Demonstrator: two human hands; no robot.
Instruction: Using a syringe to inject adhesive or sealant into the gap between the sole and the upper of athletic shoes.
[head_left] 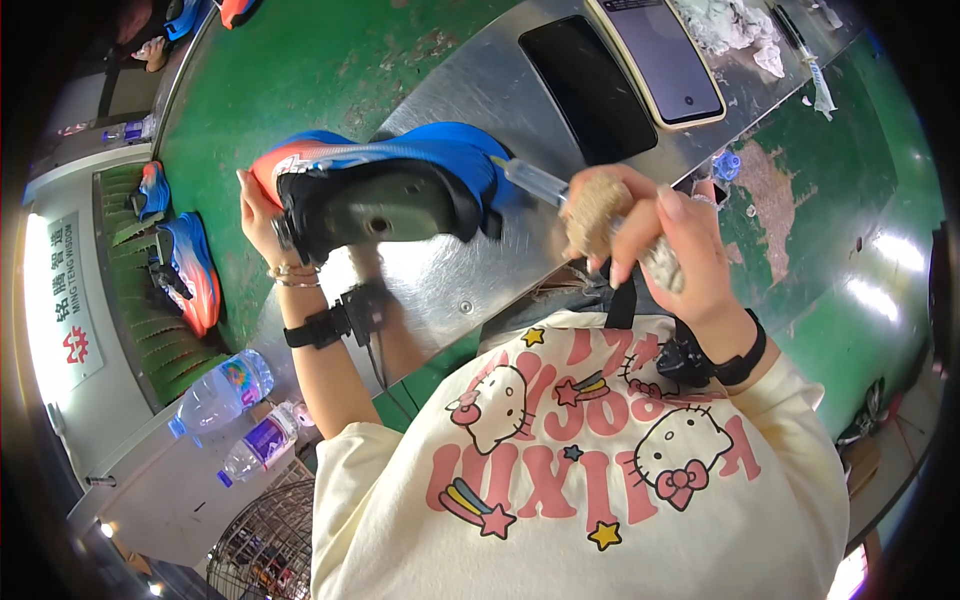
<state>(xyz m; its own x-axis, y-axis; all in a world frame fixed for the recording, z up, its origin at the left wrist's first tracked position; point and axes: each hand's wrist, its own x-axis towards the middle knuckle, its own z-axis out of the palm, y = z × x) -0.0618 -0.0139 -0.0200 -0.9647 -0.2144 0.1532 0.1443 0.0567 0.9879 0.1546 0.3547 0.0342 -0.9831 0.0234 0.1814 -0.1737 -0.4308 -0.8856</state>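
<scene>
A blue and orange sports shoe (435, 145) lies over the metal ledge, its black collar toward me. A dark green block with a round hole (376, 226) fills its opening. My left hand (262, 222) is closed round the shoe's orange end at the left. In my right hand (675, 235) is a slim tool with a clear tip (537, 182) and a thick brown wrapped grip (598, 212); a whitish end shows below my fingers. The tip points at the shoe's blue end and appears to touch or nearly touch it. Black devices are strapped on both wrists.
A black phone (588, 88) and a lit phone (668, 62) lie on the ledge, beyond my right hand. Crumpled white tissue (728, 32) and a pen (795, 35) are farther right. At left, more shoes (188, 268) rest on a green conveyor, near two bottles (225, 392).
</scene>
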